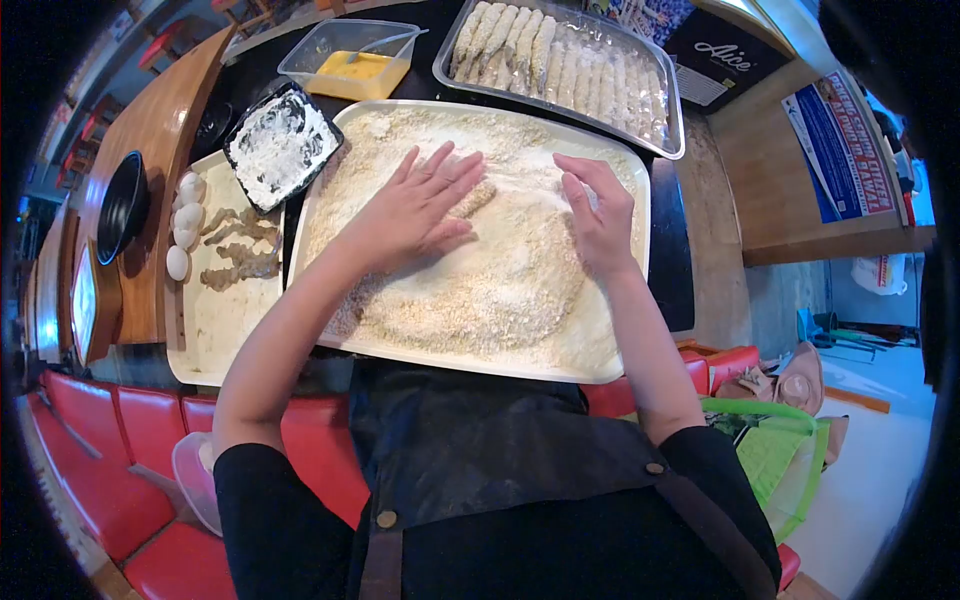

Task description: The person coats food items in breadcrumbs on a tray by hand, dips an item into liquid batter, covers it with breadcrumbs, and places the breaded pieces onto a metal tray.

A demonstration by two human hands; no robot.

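A large cream tray (640,300) full of pale breadcrumbs (470,310) lies in front of me. My left hand (425,208) rests flat over its middle with the fingers spread. Beneath and beside those fingers shows part of a crumb-coated shrimp (473,200); the rest is hidden by the hand. My right hand (604,212) hovers at or just above the crumbs on the right side, thumb and fingers apart, with nothing seen between them. Whether it touches the crumbs is hard to make out.
Behind stand a clear container (300,68) of yellow egg liquid (362,72) and a metal tray (672,120) with rows of breaded shrimp (505,45). At left are a black tray of white flour (283,145) and a cream tray (215,345) with raw shrimp (240,262) and several eggs (186,215).
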